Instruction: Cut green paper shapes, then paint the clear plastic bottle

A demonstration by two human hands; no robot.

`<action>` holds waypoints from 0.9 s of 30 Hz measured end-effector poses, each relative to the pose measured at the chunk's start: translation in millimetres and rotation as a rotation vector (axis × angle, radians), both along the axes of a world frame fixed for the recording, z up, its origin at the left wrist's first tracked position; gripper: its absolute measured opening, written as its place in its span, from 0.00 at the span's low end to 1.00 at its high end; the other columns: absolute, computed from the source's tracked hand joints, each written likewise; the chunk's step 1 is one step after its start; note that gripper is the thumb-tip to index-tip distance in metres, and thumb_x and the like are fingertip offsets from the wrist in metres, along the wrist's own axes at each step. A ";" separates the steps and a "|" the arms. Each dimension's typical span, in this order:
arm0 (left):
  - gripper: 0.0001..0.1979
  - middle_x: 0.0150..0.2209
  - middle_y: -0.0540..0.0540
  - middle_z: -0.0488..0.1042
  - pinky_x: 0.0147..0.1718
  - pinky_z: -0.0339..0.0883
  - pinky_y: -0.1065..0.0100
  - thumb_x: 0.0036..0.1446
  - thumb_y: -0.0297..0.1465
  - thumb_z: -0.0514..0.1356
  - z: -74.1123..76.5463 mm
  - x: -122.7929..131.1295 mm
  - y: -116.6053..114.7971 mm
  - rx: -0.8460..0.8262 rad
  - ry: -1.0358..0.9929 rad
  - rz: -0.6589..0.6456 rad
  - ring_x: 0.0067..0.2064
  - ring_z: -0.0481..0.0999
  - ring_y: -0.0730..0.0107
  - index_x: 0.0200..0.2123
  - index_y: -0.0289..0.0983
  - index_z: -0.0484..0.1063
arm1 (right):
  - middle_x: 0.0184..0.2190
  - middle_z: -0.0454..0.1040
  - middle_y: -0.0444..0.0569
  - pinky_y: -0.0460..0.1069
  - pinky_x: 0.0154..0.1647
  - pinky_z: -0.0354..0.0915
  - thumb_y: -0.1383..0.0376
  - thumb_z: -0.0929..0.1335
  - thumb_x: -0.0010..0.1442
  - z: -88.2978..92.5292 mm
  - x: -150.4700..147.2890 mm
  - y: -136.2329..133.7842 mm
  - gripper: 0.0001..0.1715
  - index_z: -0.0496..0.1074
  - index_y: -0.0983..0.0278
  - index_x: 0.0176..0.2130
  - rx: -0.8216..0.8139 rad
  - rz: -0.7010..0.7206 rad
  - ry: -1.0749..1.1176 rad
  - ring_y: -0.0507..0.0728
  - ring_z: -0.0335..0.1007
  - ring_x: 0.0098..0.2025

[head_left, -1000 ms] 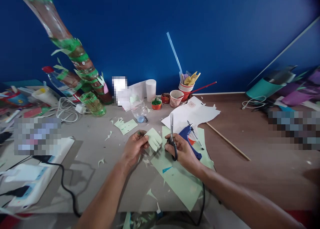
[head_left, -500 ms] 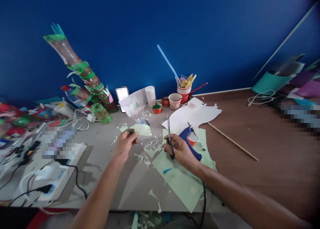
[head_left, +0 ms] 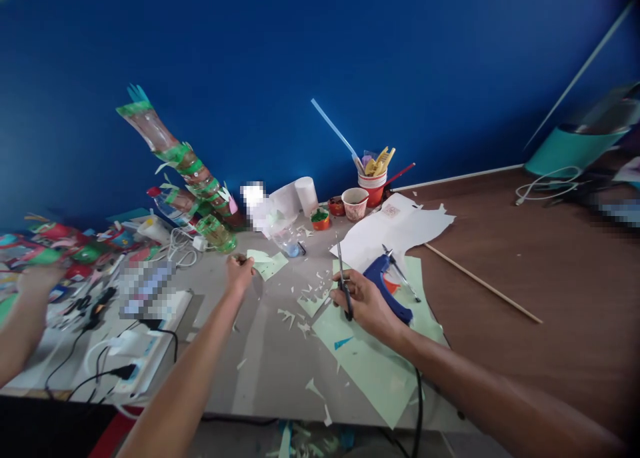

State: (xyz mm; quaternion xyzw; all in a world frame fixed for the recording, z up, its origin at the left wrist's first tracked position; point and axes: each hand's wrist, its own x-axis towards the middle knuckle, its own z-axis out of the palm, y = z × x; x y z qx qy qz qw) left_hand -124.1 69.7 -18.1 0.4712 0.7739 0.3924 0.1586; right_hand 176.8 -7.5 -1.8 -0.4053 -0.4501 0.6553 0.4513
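1. The left hand (head_left: 241,273) pinches a pale paper piece (head_left: 259,257) between thumb and fingers; the piece sticks out to the right of the fingertips.
2. Just right of those fingers, a cut green paper (head_left: 273,267) lies on the table (head_left: 280,378), partly covered from view by the held piece; whether the two touch, I cannot tell.
3. The right hand (head_left: 360,299) grasps scissors (head_left: 349,306), fingers curled around the dark handle, blades pointing away from the person. Whether the blades are fully together, I cannot tell.
4. Below the right fingers is a large green sheet (head_left: 373,361), with a blue scrap (head_left: 343,343) nearer the person.
5. Just right of the right fingers lie a blue glue gun (head_left: 384,286) and a pen (head_left: 407,279).
6. Paper scraps (head_left: 314,303) are scattered between both hands' fingers.
7. Beyond the right fingers is a white paper (head_left: 390,228); farther right lies a wooden stick (head_left: 483,283).
8. Beyond the left fingers, to their left, leans a painted bottle tower (head_left: 197,175).
9. Well left of the left fingers is another person's blurred hand (head_left: 40,279); I cannot tell its grasp.
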 end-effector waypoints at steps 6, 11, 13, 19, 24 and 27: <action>0.07 0.31 0.43 0.72 0.34 0.68 0.63 0.48 0.31 0.56 2.2 -12.5 -1.6 -0.098 0.298 -0.030 0.33 0.74 0.62 0.32 0.36 0.68 | 0.21 0.63 0.38 0.46 0.23 0.55 0.57 0.75 0.46 -4.1 0.1 0.8 0.23 0.65 0.63 0.38 0.011 0.003 -0.011 0.50 0.59 0.24; 0.09 0.48 0.39 0.69 0.48 0.64 0.62 0.52 0.31 0.57 6.8 -1.9 -17.6 -0.204 0.537 -0.225 0.49 0.72 0.56 0.37 0.38 0.73 | 0.20 0.61 0.37 0.46 0.24 0.53 0.57 0.74 0.46 -8.1 -0.1 2.4 0.23 0.65 0.63 0.38 0.037 0.007 -0.031 0.50 0.57 0.23; 0.08 0.47 0.41 0.70 0.48 0.64 0.63 0.53 0.32 0.58 6.0 8.3 -21.2 -0.275 0.591 -0.308 0.49 0.72 0.57 0.37 0.39 0.74 | 0.20 0.60 0.37 0.46 0.24 0.53 0.57 0.74 0.47 -8.7 -0.1 2.2 0.22 0.65 0.63 0.38 0.040 0.010 -0.039 0.50 0.57 0.24; 0.09 0.45 0.37 0.72 0.43 0.64 0.62 0.56 0.31 0.56 9.9 28.3 -16.1 -0.430 0.723 -0.374 0.46 0.74 0.55 0.37 0.35 0.74 | 0.22 0.62 0.38 0.47 0.26 0.55 0.58 0.73 0.47 -6.6 0.8 0.7 0.22 0.65 0.63 0.39 0.037 0.022 -0.052 0.51 0.59 0.25; 0.08 0.44 0.39 0.73 0.42 0.63 0.64 0.56 0.30 0.56 16.3 30.2 -13.5 -0.463 0.769 -0.398 0.46 0.73 0.56 0.36 0.37 0.74 | 0.21 0.59 0.37 0.46 0.25 0.52 0.58 0.73 0.46 -6.7 0.5 0.8 0.22 0.65 0.63 0.38 0.045 0.028 -0.059 0.50 0.56 0.24; 0.07 0.44 0.40 0.74 0.42 0.63 0.64 0.55 0.30 0.56 18.6 32.0 -15.6 -0.441 0.762 -0.408 0.46 0.73 0.57 0.35 0.38 0.73 | 0.21 0.58 0.36 0.47 0.25 0.53 0.57 0.74 0.46 -8.1 -0.2 0.9 0.23 0.65 0.63 0.38 0.055 0.023 -0.060 0.50 0.56 0.24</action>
